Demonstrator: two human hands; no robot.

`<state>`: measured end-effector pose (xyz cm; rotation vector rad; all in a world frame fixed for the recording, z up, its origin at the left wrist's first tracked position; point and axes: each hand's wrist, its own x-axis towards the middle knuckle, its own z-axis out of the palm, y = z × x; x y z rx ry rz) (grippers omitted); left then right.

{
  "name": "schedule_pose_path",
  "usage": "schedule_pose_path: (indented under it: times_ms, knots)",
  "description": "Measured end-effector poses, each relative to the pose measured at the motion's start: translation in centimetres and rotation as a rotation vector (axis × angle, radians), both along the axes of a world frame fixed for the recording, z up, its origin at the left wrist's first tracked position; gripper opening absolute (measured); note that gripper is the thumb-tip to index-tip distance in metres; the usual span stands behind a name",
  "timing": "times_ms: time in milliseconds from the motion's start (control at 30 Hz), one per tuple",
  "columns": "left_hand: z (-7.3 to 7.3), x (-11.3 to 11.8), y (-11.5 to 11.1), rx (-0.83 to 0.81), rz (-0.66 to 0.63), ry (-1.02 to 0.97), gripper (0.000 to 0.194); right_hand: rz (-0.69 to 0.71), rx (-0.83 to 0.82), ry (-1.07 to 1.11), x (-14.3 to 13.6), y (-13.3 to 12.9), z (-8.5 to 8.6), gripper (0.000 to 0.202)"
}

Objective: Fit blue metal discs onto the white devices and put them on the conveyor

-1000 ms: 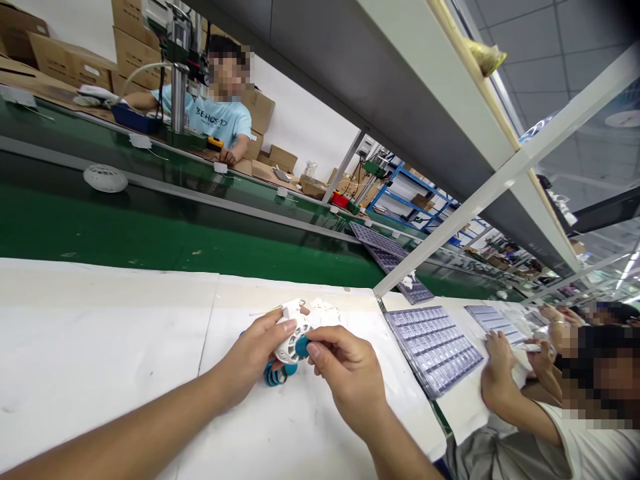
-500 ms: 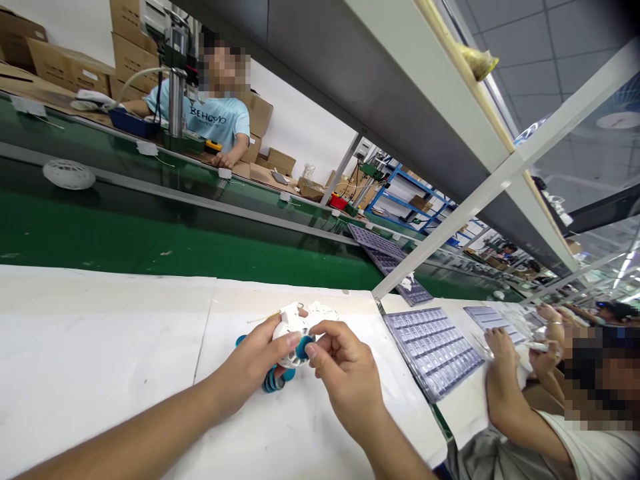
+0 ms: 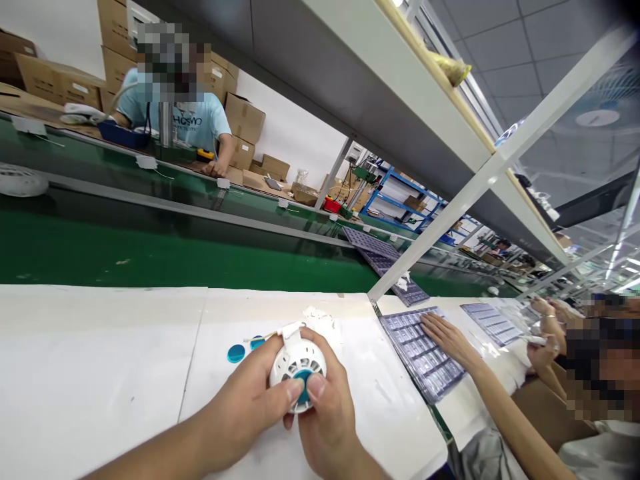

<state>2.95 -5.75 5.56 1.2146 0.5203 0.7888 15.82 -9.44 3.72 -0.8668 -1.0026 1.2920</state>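
A round white vented housing (image 3: 299,351), with slots around its middle, is held between my two hands above the white tabletop. In its centre lies a blue disc (image 3: 303,377), partly covered by both thumbs. My left hand (image 3: 245,403) grips the housing's left side, thumb on the disc. From the right, my right hand (image 3: 330,400) wraps the housing with its thumb pressed on the disc too. A blue disc (image 3: 236,353) lies on the table beyond my left hand, and a second blue disc (image 3: 257,343) is near it. Small white pieces (image 3: 320,315) sit behind the housing.
A partitioned plastic tray (image 3: 423,353) stands to the right, with a co-worker's hand (image 3: 447,337) over it. A slanted white post (image 3: 425,247) rises at the table's back edge. Behind runs a green conveyor belt (image 3: 150,257) carrying a white round part (image 3: 20,180). Across it sits another person.
My right hand has gone from pinching the blue disc's edge to wrapping the housing, both thumbs now on the disc. The co-worker's hand has reached over the tray. The belt's white part has shifted left.
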Motion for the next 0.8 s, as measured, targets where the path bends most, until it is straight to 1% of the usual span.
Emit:
schedule_pose_path:
  times_ms: [100, 167, 300, 367, 500, 600, 633, 667, 700, 733, 767, 800]
  knots:
    - [0.2, -0.1, -0.2, -0.01, 0.011, 0.045, 0.044, -0.024, 0.023, -0.014, -0.3, -0.3, -0.1, 0.068]
    - [0.0, -0.2, 0.2, -0.017, 0.0, 0.055, 0.044, -0.005, 0.03, -0.024, -0.4, -0.3, 0.0, 0.068]
    - [-0.2, -0.4, 1.1, -0.019, -0.077, 0.045, 0.038, 0.042, -0.008, -0.007, 0.0, 0.2, 0.7, 0.069]
    - [-0.1, -0.4, 1.3, -0.078, -0.084, 0.006, 0.034, 0.076, -0.018, -0.028, 0.3, 0.5, 1.1, 0.069]
    - [-0.1, 0.0, 1.2, -0.296, -0.033, -0.051, 0.038, 0.093, -0.038, -0.092, 0.5, 0.7, 1.4, 0.069]
    - [-0.3, 0.2, 1.0, -0.322, -0.007, -0.061, 0.036, 0.174, -0.043, -0.131, 1.0, 0.5, 1.3, 0.066]
    - [-0.3, 0.2, 1.1, -0.312, 0.022, -0.054, 0.036, 0.204, -0.038, -0.166, 1.7, 0.6, 1.2, 0.067]
    - [-0.3, 0.1, 1.3, -0.305, 0.065, -0.039, 0.037, 0.201, -0.034, -0.228, 2.8, 0.7, 1.1, 0.068]
    - [-0.3, -0.1, 1.6, -0.302, 0.114, -0.016, 0.041, 0.114, -0.037, -0.337, 4.3, 1.1, 1.2, 0.066]
    - [-0.3, -0.3, 2.1, -0.305, 0.154, 0.018, 0.046, -0.061, -0.055, -0.475, 6.3, 1.5, 1.2, 0.061]
    - [-0.3, -0.5, 2.7, -0.311, 0.192, 0.055, 0.049, -0.279, -0.077, -0.618, 8.8, 2.0, 1.4, 0.055]
    - [-0.3, -0.7, 3.4, -0.322, 0.221, 0.081, 0.048, -0.633, -0.134, -0.789, 11.7, 2.6, 1.7, 0.045]
